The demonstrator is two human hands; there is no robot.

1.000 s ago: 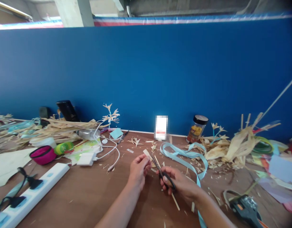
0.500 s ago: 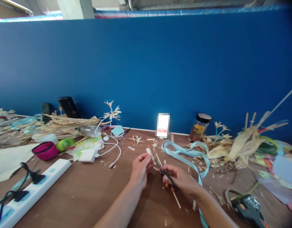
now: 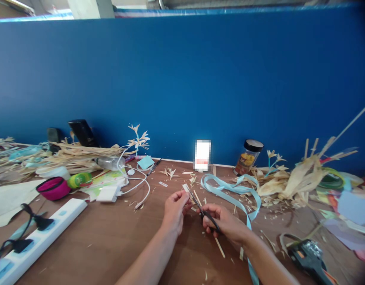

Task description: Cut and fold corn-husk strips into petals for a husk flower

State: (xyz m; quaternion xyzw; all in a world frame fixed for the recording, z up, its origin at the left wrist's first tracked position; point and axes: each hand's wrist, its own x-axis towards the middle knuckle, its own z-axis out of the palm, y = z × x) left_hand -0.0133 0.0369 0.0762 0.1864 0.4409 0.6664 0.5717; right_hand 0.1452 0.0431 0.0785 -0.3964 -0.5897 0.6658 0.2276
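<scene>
So the action's right in the middle of the counter (image 3: 117,241), low in the view. Left hand (image 3: 175,209) has its thumb and fingers pinched around a pale strip (image 3: 186,187), with the strip's end poking up past the fingertips. Right hand (image 3: 222,223) has its fingers wrapped around the black handles of the scissors (image 3: 210,221), blades pointing up and left at the strip. Can't really tell if the blades are touching it or just beside it.

A thin stick (image 3: 220,248) lies under the right hand, its near end sticking out below. Pale scraps (image 3: 169,173) are scattered all over, and a light blue ribbon (image 3: 225,192) loops behind the right hand and runs down past the wrist.

Further right there's a jar (image 3: 247,158) with a black lid near the blue wall (image 3: 182,79), then a bundle of husks (image 3: 302,180), and a glue gun (image 3: 308,257) lying nearer the front. There's a glowing white thing (image 3: 203,155) by the wall too, but it's pixelated so no clue what it is.

Left side is pretty crowded: white power strip (image 3: 53,235) with black plugs in it, a pink band (image 3: 53,189) next to a green roll (image 3: 79,180), a white charger (image 3: 107,194) with its cable, a pile of dry husks (image 3: 81,154), and a husk flower (image 3: 138,139) standing up behind the blue note (image 3: 146,162).
</scene>
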